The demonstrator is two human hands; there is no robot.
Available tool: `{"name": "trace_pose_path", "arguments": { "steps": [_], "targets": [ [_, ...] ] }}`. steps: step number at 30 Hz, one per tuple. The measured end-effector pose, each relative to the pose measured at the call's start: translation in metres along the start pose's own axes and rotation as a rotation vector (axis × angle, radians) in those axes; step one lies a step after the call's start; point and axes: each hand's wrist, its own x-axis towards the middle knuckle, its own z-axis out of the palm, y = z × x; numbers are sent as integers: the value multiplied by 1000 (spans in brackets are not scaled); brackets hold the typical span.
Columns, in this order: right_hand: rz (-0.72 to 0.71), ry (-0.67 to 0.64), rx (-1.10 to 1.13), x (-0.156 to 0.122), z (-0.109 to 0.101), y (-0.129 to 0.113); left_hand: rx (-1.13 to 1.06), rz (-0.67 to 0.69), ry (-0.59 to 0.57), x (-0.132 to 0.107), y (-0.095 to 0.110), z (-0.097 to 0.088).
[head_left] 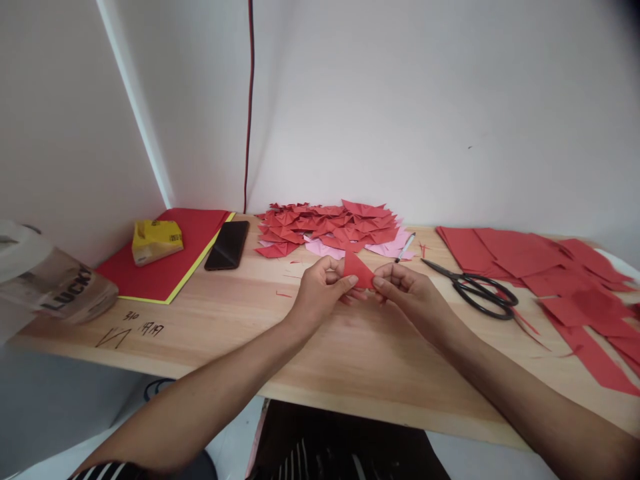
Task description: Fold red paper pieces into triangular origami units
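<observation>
Between my two hands, above the middle of the wooden table (350,353), is a small folded piece of red paper (357,268). My left hand (325,283) pinches its left side between thumb and fingers. The thumb and forefinger of my right hand (403,285) close on its lower right corner. One point of the paper stands up toward the far side; part of it is hidden behind my fingers. Just beyond my hands lies a heap of folded red paper pieces (330,227), with pink folded pieces (325,247) under it.
Black-handled scissors (483,293) and a pen (406,245) lie right of my hands, near stacked red paper sheets (520,257) and thin offcuts. Leftward are a black phone (227,245), large red sheets (150,283), a yellow packet (158,240) and a plastic jug (65,287).
</observation>
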Motion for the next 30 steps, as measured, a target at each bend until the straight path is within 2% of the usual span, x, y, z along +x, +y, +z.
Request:
{"name": "trace_pose_path", "arguments": {
  "steps": [8,14,17,25,30],
  "targets": [
    [-45,-17,-44,-1,1,3,4,-11,39,-2,3,1],
    [-165,14,-147,-4,-4,7,-38,-29,-40,-3,10,-1],
    [-188,17,-190,-5,-5,5,-41,-18,15,-4,12,-3],
    [-165,14,-230,-5,-4,4,90,40,38,-9,18,-3],
    [-116,-9,-240,-4,-2,1,137,16,88,-9,16,-2]
  ]
}}
